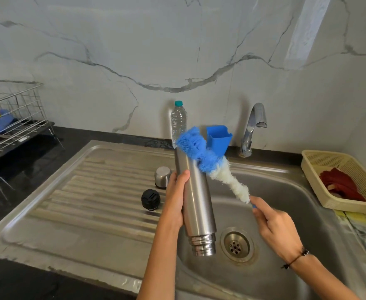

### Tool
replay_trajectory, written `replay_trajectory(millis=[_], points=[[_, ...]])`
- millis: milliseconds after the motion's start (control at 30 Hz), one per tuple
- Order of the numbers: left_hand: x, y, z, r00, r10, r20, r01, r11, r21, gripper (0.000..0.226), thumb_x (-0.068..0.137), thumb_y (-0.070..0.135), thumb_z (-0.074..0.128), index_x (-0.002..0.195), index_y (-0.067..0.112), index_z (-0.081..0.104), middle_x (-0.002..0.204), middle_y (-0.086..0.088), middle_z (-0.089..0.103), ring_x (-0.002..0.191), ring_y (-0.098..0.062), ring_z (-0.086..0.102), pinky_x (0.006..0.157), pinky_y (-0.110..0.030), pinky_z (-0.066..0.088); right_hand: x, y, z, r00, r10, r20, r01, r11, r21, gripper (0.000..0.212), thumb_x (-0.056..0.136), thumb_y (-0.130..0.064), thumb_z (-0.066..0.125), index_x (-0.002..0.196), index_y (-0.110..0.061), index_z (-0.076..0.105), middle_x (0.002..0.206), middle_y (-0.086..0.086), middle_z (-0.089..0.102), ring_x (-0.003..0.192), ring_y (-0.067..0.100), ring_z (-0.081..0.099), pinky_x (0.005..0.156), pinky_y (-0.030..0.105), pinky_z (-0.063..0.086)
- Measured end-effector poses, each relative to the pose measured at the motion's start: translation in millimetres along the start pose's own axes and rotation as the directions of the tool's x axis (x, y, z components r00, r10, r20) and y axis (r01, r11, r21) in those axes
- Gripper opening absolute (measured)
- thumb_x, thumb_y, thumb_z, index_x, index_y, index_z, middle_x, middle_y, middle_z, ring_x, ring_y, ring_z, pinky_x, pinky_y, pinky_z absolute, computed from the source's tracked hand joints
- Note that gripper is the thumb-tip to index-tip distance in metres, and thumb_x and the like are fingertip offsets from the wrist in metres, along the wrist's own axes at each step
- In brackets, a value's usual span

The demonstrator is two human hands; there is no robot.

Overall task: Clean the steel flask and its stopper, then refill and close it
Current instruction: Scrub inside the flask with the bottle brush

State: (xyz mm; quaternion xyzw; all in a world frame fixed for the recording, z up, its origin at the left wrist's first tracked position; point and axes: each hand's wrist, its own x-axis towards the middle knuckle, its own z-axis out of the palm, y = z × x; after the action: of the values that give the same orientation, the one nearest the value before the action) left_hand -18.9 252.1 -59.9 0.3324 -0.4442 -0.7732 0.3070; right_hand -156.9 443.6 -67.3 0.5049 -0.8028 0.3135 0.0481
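Steel flask (196, 198) upside down and tilted over the sink basin (285, 213), threaded mouth just beside the drain (236, 245), gripped round the body by the left hand (177, 199). Right hand (274, 227) pinching the handle of a blue-and-white bottle brush (212, 165), bristles against the flask's upper side. On the drainboard (80, 191) left of the flask: black stopper (151, 199) and steel cap (162, 176); behind: water bottle (178, 121), blue cup (218, 138), tap (253, 128); dish rack (13, 118) far left, basket (337, 180) with red cloth (342, 186) right.
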Motion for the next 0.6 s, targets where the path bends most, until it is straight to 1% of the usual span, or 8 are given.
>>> replay_trajectory(millis=[67,133,200,233,333,433,533,600], points=[[3,0,-2,0.999,-0.037,0.028,0.038,0.999,-0.038,0.084,0.057,0.060,0.079,0.122,0.012,0.055,0.115,-0.030,0.062,0.095,-0.040,0.062,0.085,-0.056,0.050,0,9,0,0.995,0.094,-0.036,-0.093,0.995,0.022,0.024,0.092,-0.011,0.051,0.110,-0.025,0.056,0.037,-0.013,0.029,0.031,0.009,0.031,0.040,0.027,0.031],[5,-1,-4,0.997,-0.079,0.024,0.081,0.994,-0.071,0.095,0.051,0.065,0.077,0.124,0.006,0.055,0.112,-0.027,0.064,0.092,-0.036,0.062,0.081,-0.049,0.052,-4,18,2,0.986,0.166,-0.024,-0.165,0.986,0.024,0.024,0.090,-0.005,0.055,0.107,-0.019,0.064,0.038,-0.009,0.035,0.037,0.010,0.041,0.042,0.027,0.031],[7,-2,-5,0.994,-0.108,-0.016,0.107,0.992,-0.073,0.085,0.057,0.063,0.070,0.119,0.006,0.060,0.099,-0.020,0.067,0.086,-0.031,0.064,0.077,-0.043,0.053,-8,18,2,0.981,0.195,-0.014,-0.194,0.979,0.059,0.024,0.090,-0.006,0.055,0.106,-0.021,0.065,0.040,-0.006,0.041,0.041,0.009,0.042,0.045,0.030,0.033],[9,-3,-5,0.993,-0.113,-0.024,0.111,0.991,-0.076,0.077,0.065,0.061,0.066,0.118,0.006,0.061,0.094,-0.017,0.067,0.082,-0.029,0.064,0.075,-0.041,0.053,-10,16,2,0.980,0.196,-0.023,-0.193,0.977,0.093,0.024,0.090,-0.007,0.054,0.105,-0.023,0.065,0.040,-0.007,0.040,0.040,0.010,0.040,0.045,0.026,0.031],[5,-4,-3,0.994,-0.111,-0.002,0.110,0.991,-0.078,0.056,0.085,0.052,0.054,0.114,0.006,0.063,0.086,-0.013,0.067,0.076,-0.025,0.064,0.072,-0.037,0.052,-11,9,3,0.990,0.140,-0.028,-0.135,0.981,0.140,0.025,0.092,-0.012,0.052,0.107,-0.030,0.062,0.042,-0.002,0.044,0.040,0.012,0.039,0.046,0.023,0.033],[1,-4,-2,0.994,-0.093,0.065,0.101,0.987,-0.128,0.061,0.080,0.055,0.054,0.112,0.004,0.063,0.091,-0.019,0.066,0.076,-0.028,0.062,0.068,-0.036,0.051,-10,14,8,0.990,0.136,0.021,-0.138,0.983,0.119,0.025,0.092,-0.009,0.053,0.103,-0.030,0.062,0.053,0.011,0.054,0.046,0.018,0.042,0.051,0.028,0.035],[0,-2,-3,0.989,-0.044,0.144,0.074,0.975,-0.209,0.068,0.077,0.055,0.049,0.113,-0.001,0.061,0.093,-0.028,0.063,0.073,-0.032,0.060,0.064,-0.035,0.050,-11,19,10,0.985,0.171,0.034,-0.174,0.967,0.184,0.034,0.093,-0.009,0.051,0.094,-0.042,0.057,0.048,0.010,0.044,0.041,0.013,0.034,0.048,0.024,0.028],[3,-2,-2,0.987,-0.048,0.151,0.078,0.976,-0.201,0.076,0.076,0.064,0.052,0.114,-0.001,0.061,0.094,-0.028,0.064,0.072,-0.031,0.061,0.063,-0.034,0.051,-11,13,7,0.990,0.141,0.024,-0.142,0.962,0.232,0.038,0.093,-0.010,0.050,0.094,-0.048,0.053,0.048,0.011,0.042,0.041,0.011,0.033,0.049,0.023,0.029]])
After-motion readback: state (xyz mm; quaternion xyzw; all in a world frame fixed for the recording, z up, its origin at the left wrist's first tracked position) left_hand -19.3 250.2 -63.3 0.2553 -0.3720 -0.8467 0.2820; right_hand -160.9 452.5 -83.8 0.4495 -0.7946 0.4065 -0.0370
